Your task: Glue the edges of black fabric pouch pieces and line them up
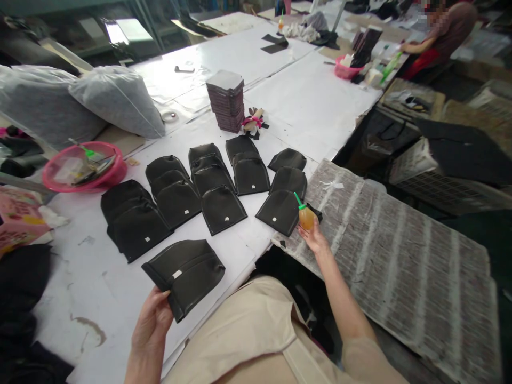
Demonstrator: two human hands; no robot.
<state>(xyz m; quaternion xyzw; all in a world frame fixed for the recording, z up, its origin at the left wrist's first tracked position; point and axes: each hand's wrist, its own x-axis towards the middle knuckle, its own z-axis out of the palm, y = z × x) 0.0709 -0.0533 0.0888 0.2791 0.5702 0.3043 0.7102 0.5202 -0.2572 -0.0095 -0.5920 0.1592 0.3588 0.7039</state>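
My left hand (pixel 154 314) grips the edge of a black leather-like piece (pixel 196 272) with a small white label, holding it over the near side of the white table. In my right hand (pixel 314 237) is a squeeze bottle (pixel 306 217) of amber liquid, its green nozzle pointing up and left. Beyond my hands, similar black pieces lie overlapped in several rows, among them a left row (pixel 140 226), a middle row (pixel 220 208) and a right row (pixel 280 205). Small white labels show on the front pieces.
A tall stack of dark pieces (pixel 226 104) stands behind the rows. A pink basin (pixel 86 168) with tools sits at the left, near stuffed grey bags (pixel 116 101). To the right lies a ribbed grey board (pixel 372 256). Another person (pixel 444 37) sits at the far right.
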